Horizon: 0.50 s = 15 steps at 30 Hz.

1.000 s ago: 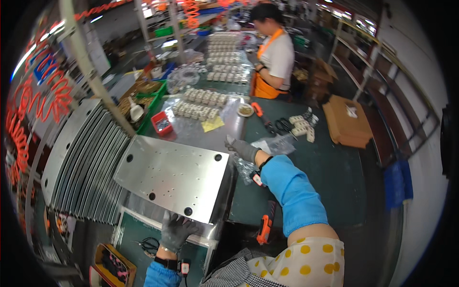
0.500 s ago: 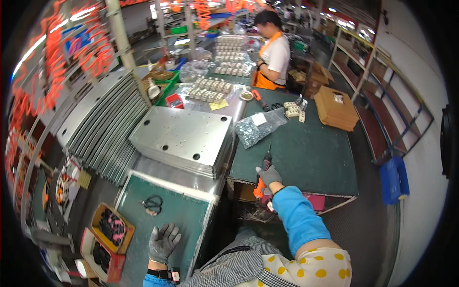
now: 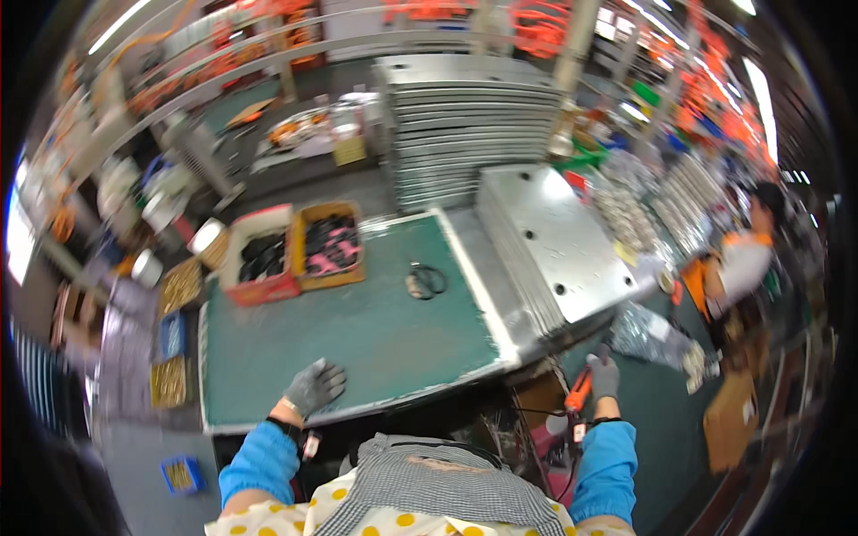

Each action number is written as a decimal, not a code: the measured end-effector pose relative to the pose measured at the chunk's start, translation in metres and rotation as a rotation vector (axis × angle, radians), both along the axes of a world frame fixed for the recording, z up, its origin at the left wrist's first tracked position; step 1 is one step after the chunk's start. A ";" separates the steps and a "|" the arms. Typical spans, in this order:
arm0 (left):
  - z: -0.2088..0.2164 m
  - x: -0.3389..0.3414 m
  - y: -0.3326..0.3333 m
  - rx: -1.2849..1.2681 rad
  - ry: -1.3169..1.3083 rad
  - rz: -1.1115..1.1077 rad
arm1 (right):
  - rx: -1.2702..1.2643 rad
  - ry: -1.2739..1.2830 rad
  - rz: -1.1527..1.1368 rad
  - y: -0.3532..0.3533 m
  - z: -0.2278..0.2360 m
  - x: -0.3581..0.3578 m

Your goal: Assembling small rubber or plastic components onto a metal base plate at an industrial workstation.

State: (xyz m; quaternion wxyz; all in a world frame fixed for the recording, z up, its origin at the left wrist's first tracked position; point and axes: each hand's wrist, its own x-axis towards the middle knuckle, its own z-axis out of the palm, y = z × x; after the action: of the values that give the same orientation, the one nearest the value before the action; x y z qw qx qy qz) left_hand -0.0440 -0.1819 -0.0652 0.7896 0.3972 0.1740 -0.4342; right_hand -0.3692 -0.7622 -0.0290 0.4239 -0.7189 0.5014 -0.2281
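While right hand [image 3: 605, 377] grips orange tool [image 3: 579, 391], metal panels [image 3: 563, 241] beside, cardboard boxes [image 3: 295, 253] beyond

1. Lighting: bright, even, from overhead strip lamps [image 3: 134, 20] at the upper rim.
2. Glare: sheen on the metal panel [image 3: 561, 239].
3. Blur: motion smear throughout, heaviest at the edges.
4. Distortion: strong fisheye bending; black circular surround.

Beyond the right hand [image 3: 604, 375], a co-worker [image 3: 746, 259] is smeared by blur; the orange tool [image 3: 579, 393] is partly hidden in its grip.
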 end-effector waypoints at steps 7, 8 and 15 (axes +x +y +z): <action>-0.001 -0.063 -0.016 0.160 -0.085 0.301 | -0.480 0.218 0.123 -0.058 0.035 0.029; 0.001 -0.074 -0.014 0.174 -0.086 0.342 | -0.425 0.062 0.191 -0.049 0.046 0.038; -0.014 -0.158 0.047 0.307 -0.034 0.553 | -0.309 -0.238 0.989 0.120 0.064 0.158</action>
State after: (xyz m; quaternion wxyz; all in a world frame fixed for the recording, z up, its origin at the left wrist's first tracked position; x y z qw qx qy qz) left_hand -0.2016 -0.1354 -0.0796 0.8113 0.4566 0.3258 -0.1648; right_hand -0.2116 -0.6427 0.0354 0.4242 -0.8926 0.0114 -0.1522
